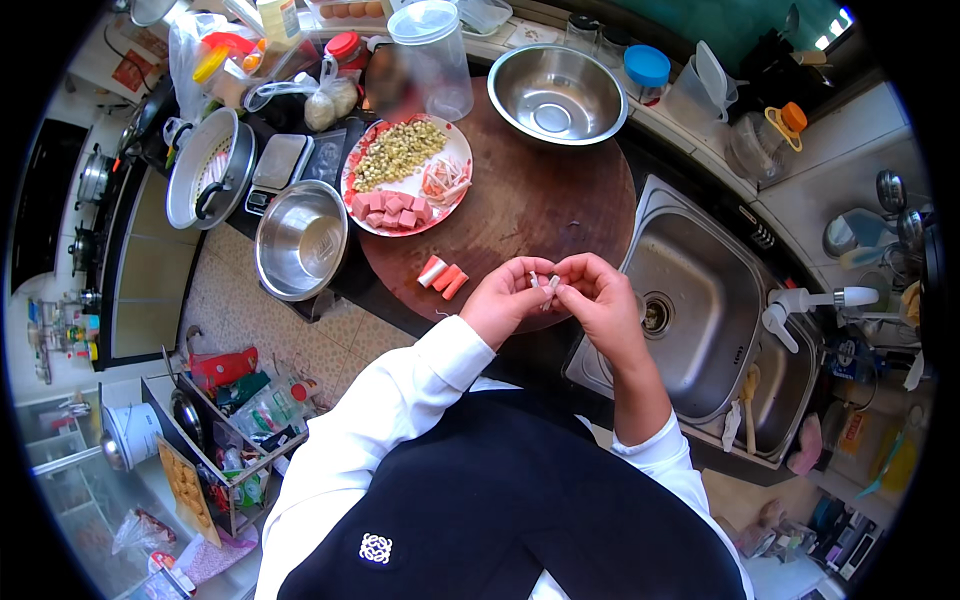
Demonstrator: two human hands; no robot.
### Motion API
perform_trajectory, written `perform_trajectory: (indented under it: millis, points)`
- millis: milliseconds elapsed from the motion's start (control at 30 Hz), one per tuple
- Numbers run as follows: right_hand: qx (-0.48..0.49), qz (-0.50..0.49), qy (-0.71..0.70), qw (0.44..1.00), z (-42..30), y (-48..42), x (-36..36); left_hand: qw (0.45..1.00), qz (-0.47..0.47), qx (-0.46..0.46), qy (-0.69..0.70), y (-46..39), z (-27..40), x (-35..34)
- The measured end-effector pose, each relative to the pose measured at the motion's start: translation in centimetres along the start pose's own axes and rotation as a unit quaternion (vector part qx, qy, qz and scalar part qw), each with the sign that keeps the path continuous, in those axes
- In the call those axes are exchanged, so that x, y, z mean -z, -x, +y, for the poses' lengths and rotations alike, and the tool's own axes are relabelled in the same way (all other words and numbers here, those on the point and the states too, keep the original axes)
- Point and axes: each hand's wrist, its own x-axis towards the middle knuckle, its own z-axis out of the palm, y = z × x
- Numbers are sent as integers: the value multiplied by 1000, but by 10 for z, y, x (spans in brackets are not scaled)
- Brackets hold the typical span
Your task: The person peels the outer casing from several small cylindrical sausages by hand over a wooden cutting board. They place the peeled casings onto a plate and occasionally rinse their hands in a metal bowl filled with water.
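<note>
Over the front edge of a round wooden chopping board (555,202), my left hand (510,291) and my right hand (600,300) meet fingertip to fingertip. Both pinch thin whitish strips of crab stick (550,285). Short red-and-white crab stick pieces (442,277) lie on the board just left of my left hand. Farther back, a red-patterned plate (450,217) carries pale green-yellow chopped bits (397,154), pink ham-like cubes (390,208) and a small heap of shredded crab stick (445,181). Part of the strips is hidden by my fingers.
A wide steel bowl (557,94) and a clear plastic canister (442,67) stand at the board's back. To its left are a smaller steel bowl (301,240), a kitchen scale (279,165) and a strainer pot (212,169). A steel sink (697,300) adjoins on the right.
</note>
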Motion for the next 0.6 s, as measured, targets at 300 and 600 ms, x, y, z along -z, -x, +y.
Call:
perform_trajectory:
  millis: [300, 600]
  points:
    - [6, 1, -18, 1000, 0, -1, 0, 999, -1, -30, -24, 0, 3, -3]
    - [-15, -11, -7, 1000, -3, -1, 0, 994, -9, -71, -77, 2, 2, -9]
